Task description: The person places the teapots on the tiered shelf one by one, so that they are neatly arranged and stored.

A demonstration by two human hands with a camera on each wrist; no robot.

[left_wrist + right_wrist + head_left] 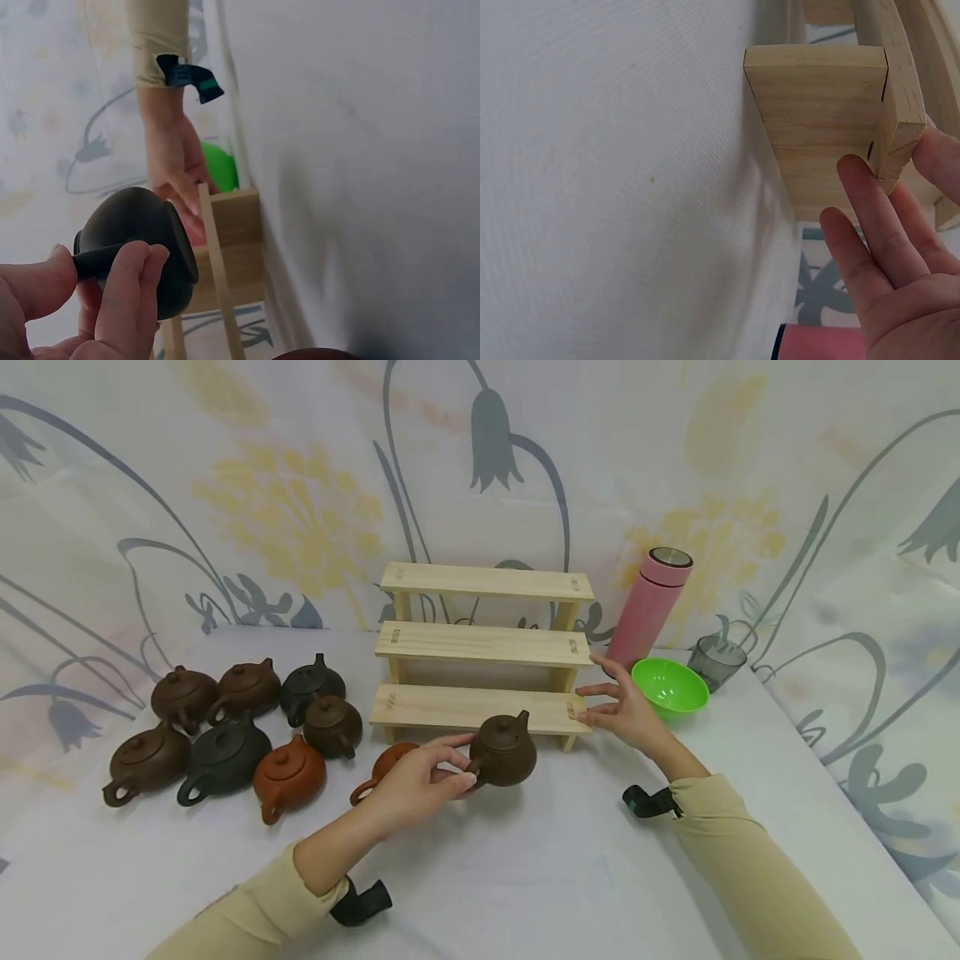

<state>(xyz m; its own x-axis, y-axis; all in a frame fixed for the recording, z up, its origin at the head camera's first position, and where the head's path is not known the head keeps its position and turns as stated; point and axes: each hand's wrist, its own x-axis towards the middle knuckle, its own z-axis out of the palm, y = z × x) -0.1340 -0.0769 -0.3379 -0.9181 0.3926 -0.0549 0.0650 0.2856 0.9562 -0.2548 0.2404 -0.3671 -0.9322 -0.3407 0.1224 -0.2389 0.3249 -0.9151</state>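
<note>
My left hand [420, 783] pinches a brown teapot [504, 752] by its handle [96, 261]; my right hand [627, 708] grips the wooden stand [480, 645] at one end.

left hand [416, 787]: thumb and fingers pinching | right hand [622, 712]: fingers spread, nearly straight | arms [757, 868]: extended forward

Brown teapot [503, 753] held by left hand [422, 783], wooden stand [480, 643] touched by right hand [627, 717], other teapots [227, 762] grouped at left, green bowl [670, 687] set beside pink flask [647, 614]
</note>
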